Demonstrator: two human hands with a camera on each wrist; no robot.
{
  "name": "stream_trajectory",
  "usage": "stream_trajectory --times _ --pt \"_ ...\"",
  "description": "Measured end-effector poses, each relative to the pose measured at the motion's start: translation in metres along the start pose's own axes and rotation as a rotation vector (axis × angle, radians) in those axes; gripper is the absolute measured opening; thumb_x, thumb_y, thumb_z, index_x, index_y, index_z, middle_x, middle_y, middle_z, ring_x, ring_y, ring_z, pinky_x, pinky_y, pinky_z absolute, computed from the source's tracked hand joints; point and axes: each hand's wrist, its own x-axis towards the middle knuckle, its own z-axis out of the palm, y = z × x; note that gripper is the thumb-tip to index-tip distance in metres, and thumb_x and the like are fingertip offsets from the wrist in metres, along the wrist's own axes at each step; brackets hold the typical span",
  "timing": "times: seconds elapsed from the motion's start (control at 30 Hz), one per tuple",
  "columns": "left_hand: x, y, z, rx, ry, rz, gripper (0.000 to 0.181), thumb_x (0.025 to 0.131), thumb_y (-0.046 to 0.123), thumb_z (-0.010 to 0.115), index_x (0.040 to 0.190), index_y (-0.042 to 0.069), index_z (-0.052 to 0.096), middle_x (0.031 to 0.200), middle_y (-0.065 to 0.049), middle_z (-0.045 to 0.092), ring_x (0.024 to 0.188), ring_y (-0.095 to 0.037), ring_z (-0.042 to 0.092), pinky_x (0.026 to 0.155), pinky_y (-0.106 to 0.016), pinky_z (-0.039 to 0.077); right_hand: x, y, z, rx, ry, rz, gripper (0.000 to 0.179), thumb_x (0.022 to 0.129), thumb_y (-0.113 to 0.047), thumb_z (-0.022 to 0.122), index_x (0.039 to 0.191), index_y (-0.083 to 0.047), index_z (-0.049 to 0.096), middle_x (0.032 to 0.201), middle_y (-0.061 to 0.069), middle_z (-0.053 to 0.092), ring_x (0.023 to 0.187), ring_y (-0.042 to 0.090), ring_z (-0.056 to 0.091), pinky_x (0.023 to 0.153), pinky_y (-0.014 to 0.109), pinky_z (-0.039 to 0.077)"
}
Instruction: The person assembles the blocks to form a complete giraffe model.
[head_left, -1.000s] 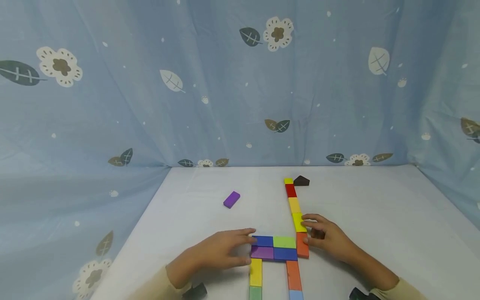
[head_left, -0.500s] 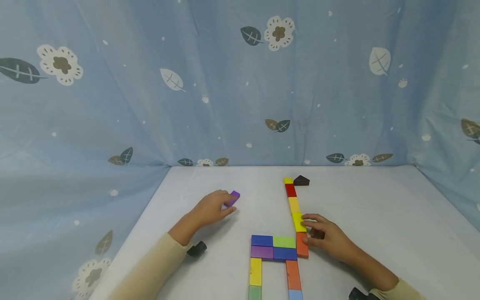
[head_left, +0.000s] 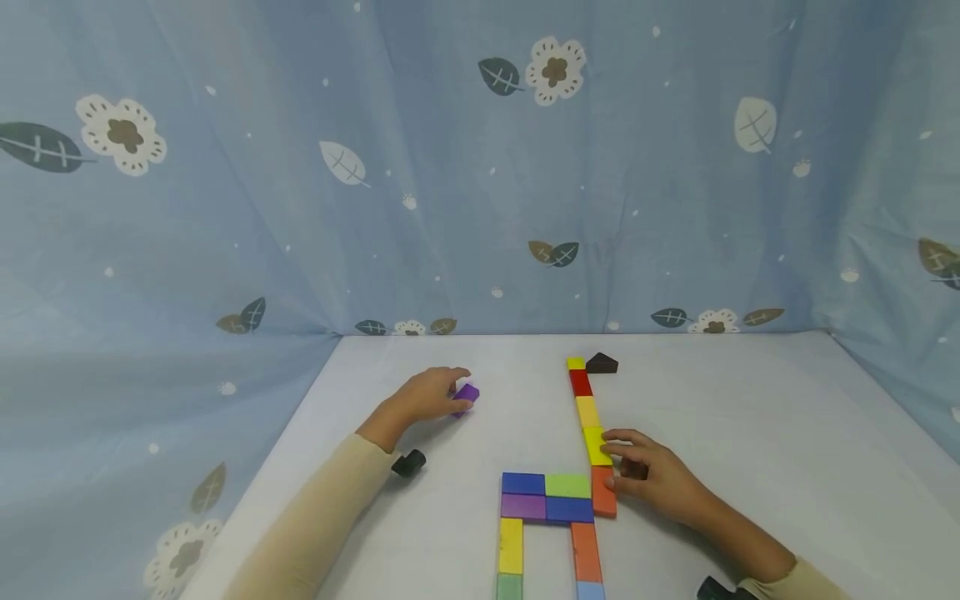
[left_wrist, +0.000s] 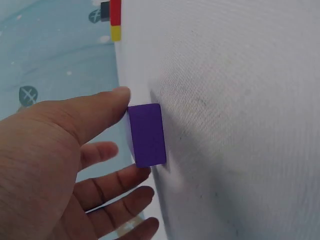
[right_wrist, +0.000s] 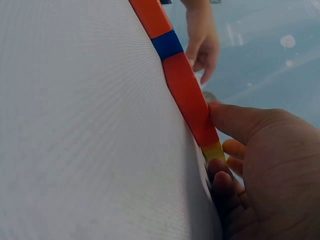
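Note:
In the head view my left hand (head_left: 423, 396) is around a purple block (head_left: 466, 400) at the left. Its thumb lies against the block's near side, and a gap shows between the raised forefinger and the block. The left wrist view shows the purple block (left_wrist: 147, 135) between the spread thumb and fingers. My right hand (head_left: 660, 479) rests at a line of blocks, its thumb at an orange block (head_left: 603, 492) and its fingertips at a bright yellow block (head_left: 596, 447). The right wrist view shows its thumb against the orange block (right_wrist: 190, 95).
The line continues with a pale yellow block (head_left: 588, 412), a red block (head_left: 581, 382) and a small yellow block (head_left: 576, 363). A dark triangular block (head_left: 602, 363) stands beside its end. Several joined coloured blocks, including a purple one (head_left: 522, 507), lie at the near middle.
My left hand has moved away from the joined blocks, forward and left to the loose purple block, and its forefinger has lifted off the block's top. My right hand has stayed in place.

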Motion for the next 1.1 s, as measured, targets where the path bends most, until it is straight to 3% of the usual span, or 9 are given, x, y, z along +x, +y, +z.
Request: stream_trajectory --times 0.13,0.33,0.67,1.1 --pt "0.000 -0.001 0.001 -0.053 -0.007 -0.028 0.066 0.085 0.043 0.074 0.140 0.014 0.053 0.089 0.005 0.061 0.078 -0.012 0.056 0.076 -0.033 0.050 0.000 -0.001 0.000 -0.005 -0.001 -0.011 0.050 0.082 -0.038 0.078 0.125 -0.015 0.067 0.136 0.002 0.051 0.083 0.010 0.053 0.066 0.024 0.048" --pt "-0.004 -0.003 0.002 -0.111 0.000 -0.021 0.055 0.084 0.037 0.076 0.129 0.009 0.062 0.089 0.004 0.063 0.077 -0.013 0.056 0.075 -0.033 0.049 0.001 -0.002 -0.001 -0.005 0.003 -0.025 0.049 0.083 -0.038 0.077 0.125 -0.015 0.067 0.136 0.002 0.051 0.084 0.010 0.052 0.067 0.024 0.048" --pt "-0.025 0.007 0.006 -0.090 -0.028 0.007 0.049 0.084 0.034 0.077 0.125 0.010 0.066 0.099 0.000 0.066 0.086 -0.013 0.059 0.083 -0.035 0.051 0.001 -0.001 -0.001 -0.014 -0.001 -0.018 0.051 0.083 -0.039 0.077 0.126 -0.015 0.066 0.136 0.001 0.051 0.084 0.010 0.052 0.067 0.023 0.048" --pt "-0.043 0.018 0.013 -0.064 -0.036 0.064 0.048 0.085 0.035 0.075 0.126 0.012 0.066 0.094 0.006 0.064 0.082 -0.009 0.056 0.080 -0.030 0.052 0.000 0.000 0.000 -0.007 0.000 0.000 0.051 0.082 -0.038 0.077 0.126 -0.015 0.066 0.136 0.002 0.051 0.084 0.010 0.052 0.068 0.024 0.049"
